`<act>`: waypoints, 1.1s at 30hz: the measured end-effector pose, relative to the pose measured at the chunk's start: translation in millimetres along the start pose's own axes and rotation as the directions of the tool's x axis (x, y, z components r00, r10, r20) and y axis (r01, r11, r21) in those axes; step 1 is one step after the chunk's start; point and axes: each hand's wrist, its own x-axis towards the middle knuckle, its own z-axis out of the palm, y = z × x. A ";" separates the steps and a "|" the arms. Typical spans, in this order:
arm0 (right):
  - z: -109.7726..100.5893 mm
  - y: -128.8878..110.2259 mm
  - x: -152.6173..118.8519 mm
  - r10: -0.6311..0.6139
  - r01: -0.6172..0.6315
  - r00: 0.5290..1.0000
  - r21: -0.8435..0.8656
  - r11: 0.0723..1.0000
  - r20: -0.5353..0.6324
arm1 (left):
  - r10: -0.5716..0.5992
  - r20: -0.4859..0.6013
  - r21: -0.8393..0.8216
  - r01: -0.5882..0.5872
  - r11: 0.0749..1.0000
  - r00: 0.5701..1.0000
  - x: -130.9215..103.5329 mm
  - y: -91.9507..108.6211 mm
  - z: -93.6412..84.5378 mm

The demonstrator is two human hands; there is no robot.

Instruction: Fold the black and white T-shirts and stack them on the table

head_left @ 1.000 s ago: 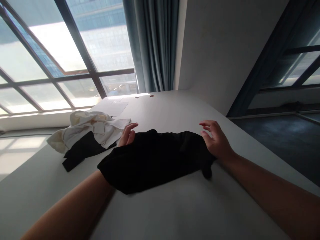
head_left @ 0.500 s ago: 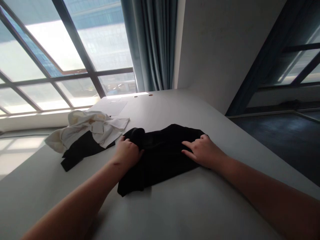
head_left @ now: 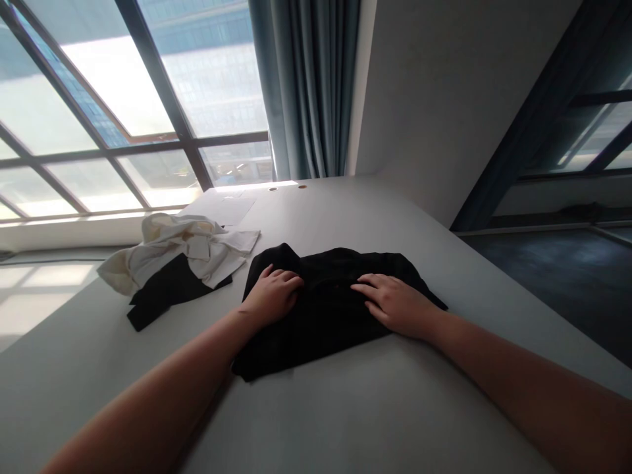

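Two bare hands down on the cloth, and from the head view that's where everything centres! The black cloth [head_left: 316,345] lies at the middle of the white table [head_left: 355,421], rumpled along its far side, flatter toward the person. Left hand [head_left: 274,294] on its left part, palm down, fingers lightly curved and close together; whether they pinch any fabric, I can't tell. Right hand [head_left: 395,304] opposite, fingers a little apart, thumb off to the near side, resting rather than clamping. Dark cloth shows between the two.

My call on the step: handling the cloth flat, smoothing or arranging it under both palms. What would the next move call for? Even pressure, I'd judge, and a sure find of a border before any lift, because black on black hides the layers.

Now the edges! The near one runs slantwise, from a corner by the left forearm up beneath the right hand; a pointed corner pokes out beyond the right wrist. Tabletop shows on the near side, on the right, and beyond toward the curtain [head_left: 309,99]. Tightest side is the left: a white cloth [head_left: 197,240] heaped near, with a smaller black piece [head_left: 170,286] against it.
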 end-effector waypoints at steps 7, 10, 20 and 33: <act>-9.8 0.5 4.9 0.034 -0.040 0.997 0.087 0.995 0.064 | -0.209 -0.107 -0.056 0.204 0.977 0.972 6.6 -14.5 4.4; -8.4 1.3 4.1 0.011 -0.012 1.000 0.105 0.994 0.017 | -0.287 -0.111 -0.110 0.275 0.955 0.951 7.9 -14.7 5.6; -1.5 12.3 -0.6 -0.127 0.194 0.972 0.374 0.907 -0.197 | -0.307 -0.009 -0.102 0.305 0.947 0.952 10.1 -14.8 8.8; -52.6 -57.2 -18.5 -0.480 0.278 0.854 0.604 0.747 0.201 | -0.346 0.014 -0.081 0.346 0.935 0.938 13.3 -16.0 11.0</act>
